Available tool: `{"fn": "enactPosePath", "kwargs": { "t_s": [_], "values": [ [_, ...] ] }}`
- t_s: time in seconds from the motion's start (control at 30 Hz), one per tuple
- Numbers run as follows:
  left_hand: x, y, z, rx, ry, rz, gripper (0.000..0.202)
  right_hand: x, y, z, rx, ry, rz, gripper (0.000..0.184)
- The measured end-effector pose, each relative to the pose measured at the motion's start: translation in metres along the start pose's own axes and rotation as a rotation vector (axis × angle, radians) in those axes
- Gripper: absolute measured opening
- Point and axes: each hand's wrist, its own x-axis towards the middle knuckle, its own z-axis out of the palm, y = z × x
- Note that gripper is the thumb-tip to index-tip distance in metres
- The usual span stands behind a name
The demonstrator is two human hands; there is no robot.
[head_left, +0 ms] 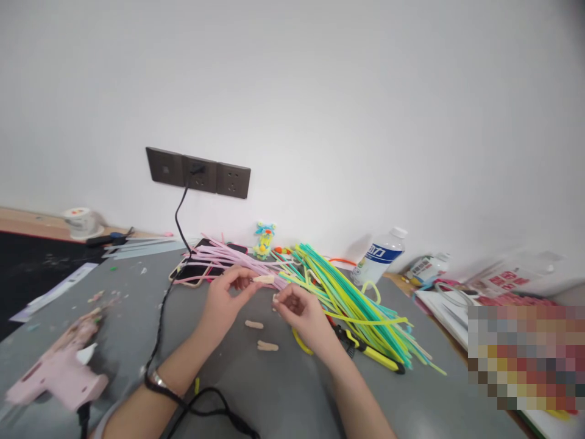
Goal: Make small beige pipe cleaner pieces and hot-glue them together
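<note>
My left hand (227,299) is closed in a pinch on a short cream-coloured fuzzy piece (264,279), which looks like bent pipe cleaner and points to the right. My right hand (299,308) is just to the right, thumb and fingers pressed together. A tiny pale bit (275,299) shows at its fingertips, too small to name. Below the hands lie two similar beige pieces, one upper (254,324) and one lower (267,346). Yellow-handled pliers or cutters (372,352) rest right of my right wrist, partly under yellow and green pipe cleaners (351,299).
Pink pipe cleaners (223,253) lie behind my left hand, over a phone (187,272). A pink glue gun (61,375) is at left; its black cable (159,317) crosses my left forearm. A bottle (378,256) and a small fuzzy figure (264,239) stand near the wall.
</note>
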Motion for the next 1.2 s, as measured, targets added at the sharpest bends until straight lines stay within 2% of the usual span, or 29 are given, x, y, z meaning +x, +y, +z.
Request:
{"fn": "enactPosePath", "kwargs": {
  "t_s": [0.13,0.2,0.3,0.6,1.03,1.2],
  "values": [
    [0.001,0.003,0.000,-0.006,-0.009,-0.005,0.007,0.004,-0.001,-0.008,0.337,0.089,0.073,0.036],
    [0.001,0.004,0.001,-0.007,-0.015,-0.007,0.007,0.004,-0.002,-0.009,0.410,0.114,0.093,0.041],
    [0.002,0.005,0.001,-0.007,-0.020,0.000,0.006,0.003,-0.005,-0.008,0.459,0.123,0.123,0.038],
    [0.000,0.001,0.001,-0.020,-0.028,0.001,0.005,0.003,-0.007,-0.009,0.522,0.183,0.191,0.035],
    [0.000,0.001,0.001,-0.015,-0.045,-0.002,0.004,0.005,-0.002,-0.016,0.510,0.386,0.082,0.027],
    [0.001,0.001,0.001,-0.023,-0.059,0.002,0.005,0.006,0.000,-0.019,0.490,0.403,0.070,0.025]
  ]
}}
